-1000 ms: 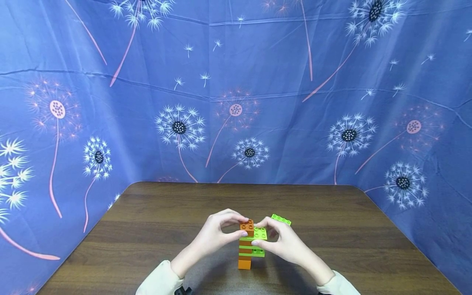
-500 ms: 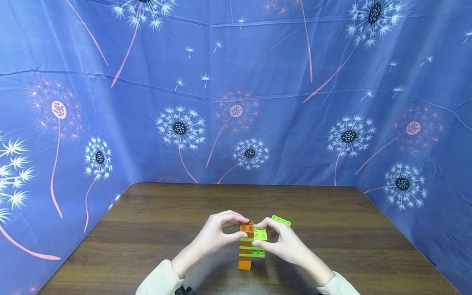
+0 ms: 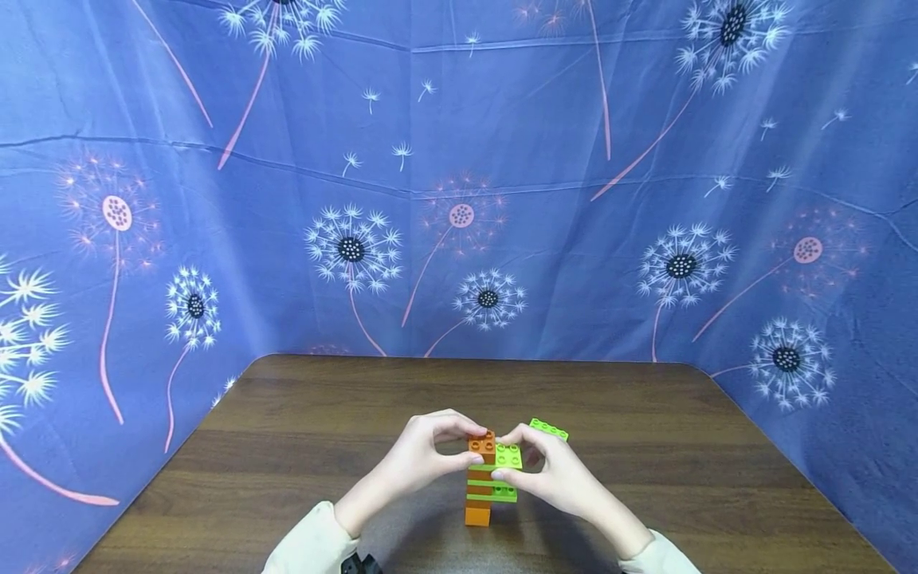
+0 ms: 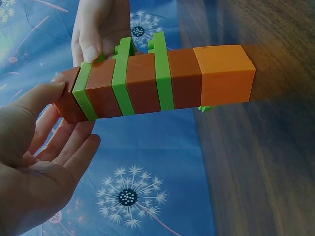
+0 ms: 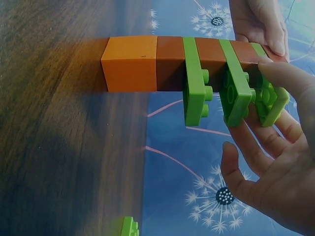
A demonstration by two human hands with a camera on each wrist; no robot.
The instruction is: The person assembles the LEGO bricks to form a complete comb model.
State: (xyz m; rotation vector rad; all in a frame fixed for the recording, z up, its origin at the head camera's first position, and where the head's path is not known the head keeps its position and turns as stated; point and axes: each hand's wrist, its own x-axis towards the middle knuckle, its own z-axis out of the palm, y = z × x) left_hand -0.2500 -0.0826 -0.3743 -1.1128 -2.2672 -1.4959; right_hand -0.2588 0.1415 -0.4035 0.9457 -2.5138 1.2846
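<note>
A tower of toy building bricks stands upright on the table. At its base is an orange brick (image 3: 477, 516); above it brown bricks alternate with three thin green plates that stick out to the right. My left hand (image 3: 423, 454) pinches the top brown brick (image 3: 482, 446) between thumb and fingers. On the other side my right hand (image 3: 555, 472) holds the uppermost green plate (image 3: 509, 456) by its overhanging end, thumb in front and fingers behind. The lower green plates (image 5: 196, 93) show clearly in the right wrist view, with studs along their projecting ends.
A loose green plate (image 3: 549, 430) lies on the table (image 3: 358, 391) behind my right hand. A blue curtain (image 3: 559, 263) with a dandelion print hangs behind the table and along its sides.
Both hands keep their hold on the tower's top. The whole head view shifts very slightly; otherwise nothing visibly moves.
</note>
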